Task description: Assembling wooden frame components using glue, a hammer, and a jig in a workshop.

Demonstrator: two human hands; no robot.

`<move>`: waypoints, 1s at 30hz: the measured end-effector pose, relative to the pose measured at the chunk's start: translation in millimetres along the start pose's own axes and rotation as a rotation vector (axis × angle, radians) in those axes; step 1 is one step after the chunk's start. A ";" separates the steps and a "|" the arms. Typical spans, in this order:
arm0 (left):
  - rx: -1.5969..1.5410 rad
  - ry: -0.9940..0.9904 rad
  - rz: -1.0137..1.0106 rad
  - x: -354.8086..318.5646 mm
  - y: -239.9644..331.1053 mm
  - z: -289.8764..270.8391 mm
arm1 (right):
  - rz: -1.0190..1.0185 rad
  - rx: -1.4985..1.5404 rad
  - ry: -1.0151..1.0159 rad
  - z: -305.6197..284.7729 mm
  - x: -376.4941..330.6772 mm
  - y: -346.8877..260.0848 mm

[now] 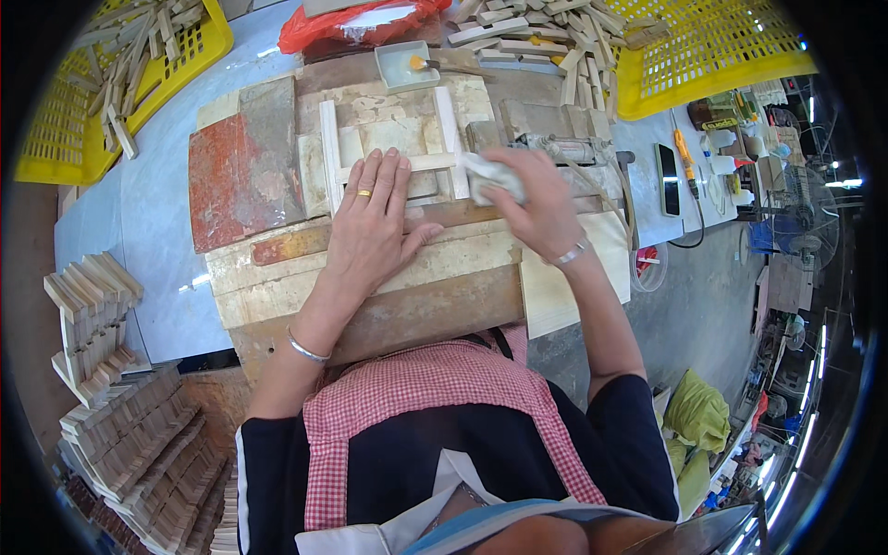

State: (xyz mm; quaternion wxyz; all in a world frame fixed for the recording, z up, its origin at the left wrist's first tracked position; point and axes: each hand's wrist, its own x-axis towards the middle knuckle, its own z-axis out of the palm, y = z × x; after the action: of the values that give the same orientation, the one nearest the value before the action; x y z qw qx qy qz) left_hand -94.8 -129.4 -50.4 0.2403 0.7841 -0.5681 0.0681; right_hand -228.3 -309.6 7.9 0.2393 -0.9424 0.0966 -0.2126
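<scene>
An H-shaped frame of pale wood strips [447,120] lies on the worn wooden work board [370,294]. My left hand [372,208], a ring on one finger, rests flat with fingers stretched over the frame's crossbar and the board below it. In my right hand [538,199] is a bunched white cloth [497,179], pressed against the frame's right strip near the crossbar joint. The fingers hide part of the cloth. A metal cylinder fitting [564,148] sits just beyond my right hand, with a hose beside it.
Beyond the frame stands a shallow dish [407,78] with a brush in it. Loose wood strips [518,32] pile up behind, between yellow baskets [712,65]. A phone [667,178] lies at the right. Stacked wooden pieces [139,435] rise at the lower left.
</scene>
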 end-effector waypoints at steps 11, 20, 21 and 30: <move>0.002 -0.006 -0.032 -17.7 6.2 9.7 | -0.399 0.159 -0.079 74.0 86.1 -21.7; 0.011 0.003 0.035 -19.4 5.1 15.2 | -0.342 -0.104 -0.015 98.9 95.5 -28.5; -0.002 0.015 0.034 -15.4 5.2 12.0 | -0.260 -0.075 0.045 77.6 85.3 -22.5; 0.094 0.037 -0.004 -12.1 -7.3 -10.7 | 0.563 -0.257 0.098 -17.2 -114.3 50.1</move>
State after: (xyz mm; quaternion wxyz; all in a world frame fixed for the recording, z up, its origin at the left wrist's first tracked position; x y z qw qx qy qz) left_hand -90.5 -112.4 -47.8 0.2140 0.7941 -0.5584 0.1088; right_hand -341.9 -327.7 -43.6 0.1629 -0.8898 0.3914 -0.1691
